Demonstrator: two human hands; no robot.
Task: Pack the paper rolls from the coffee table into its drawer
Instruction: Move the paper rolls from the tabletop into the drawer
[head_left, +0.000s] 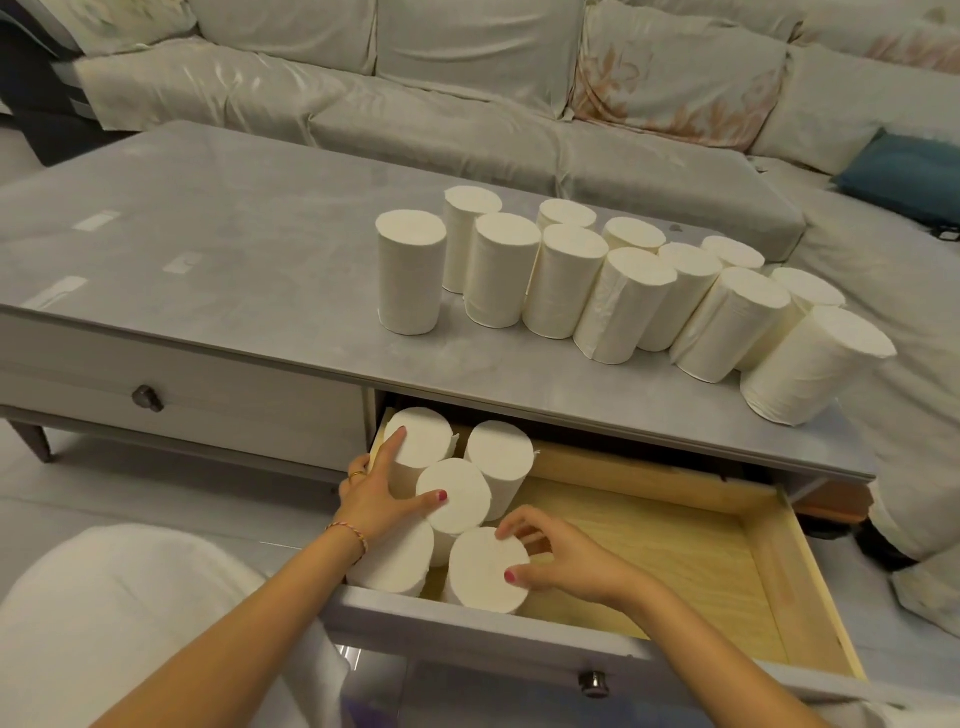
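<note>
Several white paper rolls (558, 280) stand upright in two rows on the grey coffee table (234, 260). Below the tabletop the wooden drawer (675, 551) is pulled out. Several rolls stand upright in its left part. My left hand (379, 493) rests spread against two of them, fingers on the back left roll (423, 436) and thumb on the middle roll (454, 496). My right hand (566, 561) grips the front roll (485, 569) from its right side, thumb on its top face.
A second, closed drawer with a dark knob (148, 399) lies to the left. A pale covered sofa (467, 104) wraps behind and to the right of the table. A blue cushion (904, 171) lies at the right. The open drawer's front panel has a knob (592, 683).
</note>
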